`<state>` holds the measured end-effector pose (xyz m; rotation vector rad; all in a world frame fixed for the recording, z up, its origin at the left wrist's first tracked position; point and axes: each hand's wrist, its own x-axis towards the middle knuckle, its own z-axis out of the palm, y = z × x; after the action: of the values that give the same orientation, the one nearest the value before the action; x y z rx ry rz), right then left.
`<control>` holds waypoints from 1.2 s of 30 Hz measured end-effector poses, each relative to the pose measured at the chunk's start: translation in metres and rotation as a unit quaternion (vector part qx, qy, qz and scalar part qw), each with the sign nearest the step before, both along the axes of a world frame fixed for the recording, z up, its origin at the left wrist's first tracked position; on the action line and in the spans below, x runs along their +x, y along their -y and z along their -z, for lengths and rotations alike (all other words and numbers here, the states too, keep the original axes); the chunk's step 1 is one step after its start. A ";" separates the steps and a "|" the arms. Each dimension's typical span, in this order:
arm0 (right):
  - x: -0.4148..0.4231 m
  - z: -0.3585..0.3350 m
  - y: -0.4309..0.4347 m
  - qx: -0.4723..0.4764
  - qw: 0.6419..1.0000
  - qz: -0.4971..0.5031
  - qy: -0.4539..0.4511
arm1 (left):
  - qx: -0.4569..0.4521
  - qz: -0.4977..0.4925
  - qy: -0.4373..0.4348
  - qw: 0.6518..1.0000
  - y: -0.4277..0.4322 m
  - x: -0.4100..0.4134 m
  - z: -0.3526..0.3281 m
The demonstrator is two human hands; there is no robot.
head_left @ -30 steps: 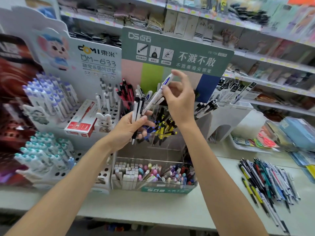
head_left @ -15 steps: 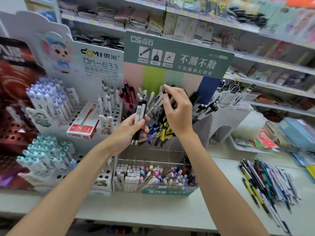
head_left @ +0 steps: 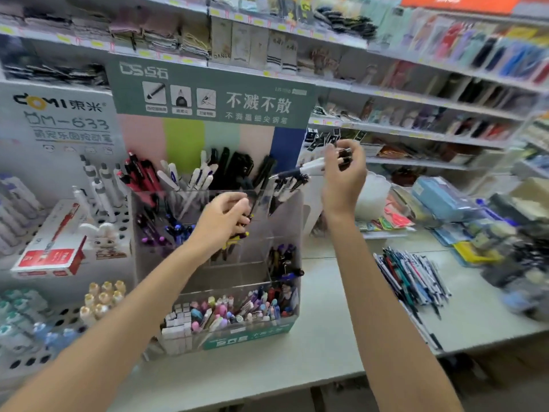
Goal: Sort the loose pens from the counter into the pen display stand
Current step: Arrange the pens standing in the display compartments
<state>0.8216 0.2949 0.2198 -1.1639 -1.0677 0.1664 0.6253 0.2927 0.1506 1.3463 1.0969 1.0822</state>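
The clear pen display stand (head_left: pixel 286 230) has a green header and several compartments full of pens. My left hand (head_left: pixel 221 220) is in front of its upper middle compartments, fingers curled round a thin black pen (head_left: pixel 252 203) that points into the stand. My right hand (head_left: pixel 341 179) is raised at the stand's upper right corner. It pinches a white pen with a blue grip (head_left: pixel 300 171), held level with its tip pointing left over the right compartment. The loose pens (head_left: pixel 413 278) lie in a heap on the counter (head_left: pixel 326 337) to the right.
A white pegboard pen display (head_left: pixel 59 316) and a red pen box (head_left: pixel 50 242) stand left of the stand. A white tub (head_left: pixel 372 194), packets and stationery boxes crowd the counter at the right. Stocked shelves (head_left: pixel 416 132) rise behind.
My right hand has moved from the stand's middle pens up and to the right, now holding a white and blue pen level. My left hand has lowered closer to the stand. The view has swung right.
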 end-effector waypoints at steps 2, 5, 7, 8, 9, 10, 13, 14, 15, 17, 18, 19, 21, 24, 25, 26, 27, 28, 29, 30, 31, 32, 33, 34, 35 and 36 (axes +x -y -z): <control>0.014 -0.013 -0.015 0.043 0.998 0.042 -0.003 | 0.011 -0.045 -0.028 0.999 -0.007 -0.005 0.003; 0.020 -0.011 -0.043 0.025 0.997 0.054 0.043 | 0.017 -0.052 -0.056 0.997 -0.009 -0.010 0.003; 0.022 0.001 -0.059 0.001 0.994 0.055 0.096 | 0.018 -0.055 -0.063 0.996 -0.009 -0.010 0.003; 0.023 0.008 -0.065 -0.015 0.990 0.047 0.128 | 0.018 -0.056 -0.064 0.996 -0.009 -0.011 0.004; 0.024 0.014 -0.069 -0.039 0.985 0.034 0.163 | 0.019 -0.059 -0.065 0.996 -0.009 -0.011 0.005; 0.024 0.022 -0.072 -0.066 0.978 0.014 0.199 | 0.021 -0.064 -0.065 0.996 -0.010 -0.011 0.005; 0.023 0.039 -0.072 -0.138 0.955 -0.019 0.263 | 0.035 -0.073 -0.073 0.994 -0.008 -0.010 0.005; 0.023 0.041 -0.071 -0.158 0.952 -0.021 0.261 | 0.038 -0.071 -0.077 0.994 -0.007 -0.009 0.005; 0.023 0.041 -0.069 -0.174 0.951 -0.029 0.254 | 0.037 -0.067 -0.079 0.994 -0.006 -0.007 0.004; 0.024 0.037 -0.065 -0.187 0.956 -0.063 0.219 | 0.032 -0.052 -0.080 0.995 -0.005 -0.002 0.004; 0.024 0.035 -0.062 -0.192 0.958 -0.080 0.195 | 0.029 -0.045 -0.080 0.995 -0.004 0.000 0.004; 0.023 0.033 -0.059 -0.197 0.960 -0.098 0.173 | 0.029 -0.042 -0.080 0.996 -0.003 0.002 0.003; 0.023 0.033 -0.055 -0.217 0.958 -0.122 0.146 | 0.034 -0.038 -0.083 0.995 -0.002 0.005 0.002; 0.025 0.039 -0.058 -0.241 0.944 -0.102 0.200 | 0.035 -0.035 -0.078 0.996 0.001 0.008 0.002; 0.026 0.039 -0.058 -0.256 0.933 -0.087 0.237 | 0.035 -0.033 -0.075 0.996 0.002 0.009 0.003; 0.027 0.039 -0.056 -0.273 0.924 -0.074 0.258 | 0.036 -0.030 -0.074 0.996 0.002 0.010 0.003; 0.026 0.038 -0.053 -0.281 0.922 -0.072 0.258 | 0.039 -0.029 -0.076 0.996 0.003 0.012 0.002; 0.027 0.037 -0.049 -0.279 0.924 -0.072 0.251 | 0.042 -0.028 -0.079 0.996 0.004 0.014 0.002; 0.027 0.036 -0.042 -0.262 0.929 -0.067 0.253 | 0.045 -0.027 -0.081 0.995 0.004 0.017 0.002; 0.028 0.038 -0.039 -0.239 0.932 -0.054 0.268 | 0.046 -0.025 -0.084 0.995 0.004 0.020 0.002; 0.029 0.040 -0.033 -0.218 0.932 -0.044 0.287 | 0.047 -0.023 -0.088 0.995 0.004 0.024 0.002; 0.029 0.042 -0.031 -0.206 0.933 -0.043 0.293 | 0.048 -0.023 -0.093 0.994 0.003 0.027 0.003; 0.028 0.044 -0.029 -0.207 0.932 -0.059 0.293 | 0.049 -0.024 -0.098 0.994 0.003 0.030 0.003; 0.026 0.046 -0.029 -0.221 0.928 -0.083 0.288 | 0.051 -0.027 -0.101 0.993 0.002 0.032 0.003; 0.024 0.046 -0.028 -0.242 0.922 -0.106 0.283 | 0.053 -0.030 -0.104 0.993 0.002 0.034 0.003; 0.025 0.045 -0.029 -0.257 0.918 -0.114 0.279 | 0.054 -0.033 -0.107 0.992 0.001 0.036 0.004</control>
<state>0.8467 0.3234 0.1750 -1.6092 -1.7375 0.3246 0.6612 0.2916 0.1471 1.5480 1.2621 1.0762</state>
